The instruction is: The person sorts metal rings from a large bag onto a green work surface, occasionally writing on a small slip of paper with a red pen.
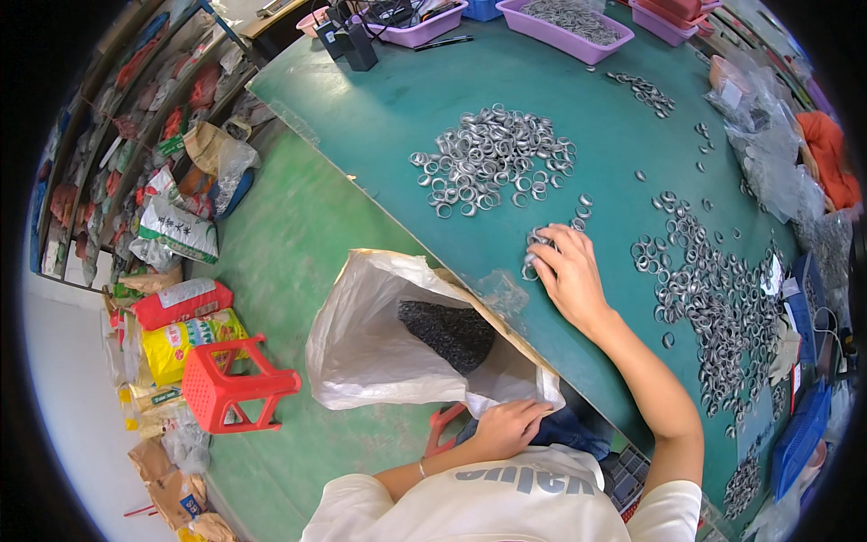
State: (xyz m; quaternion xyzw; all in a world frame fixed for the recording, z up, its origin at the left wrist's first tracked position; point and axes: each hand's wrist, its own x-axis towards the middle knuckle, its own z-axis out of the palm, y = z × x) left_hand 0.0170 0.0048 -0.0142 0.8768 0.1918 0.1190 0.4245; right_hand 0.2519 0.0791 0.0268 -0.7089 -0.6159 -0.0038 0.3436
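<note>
While the right hand point(573, 275) bends its fingers over a few grey rings point(528, 268) near the edge of the green table point(361, 117), I cannot tell whether it really grips them. The left hand point(508, 428) pinches the rim of the white sack point(357, 330), just beside this edge. If the fingers push too far, rings could perhaps drop to the floor point(262, 235); if the pinch loosens, the sack's mouth may sag. Farther out, printed writing appears on the white shirt point(506, 479) and yellow bag point(164, 359).

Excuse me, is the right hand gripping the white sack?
No, the left hand holds the sack; the right hand touches metal rings.
</note>
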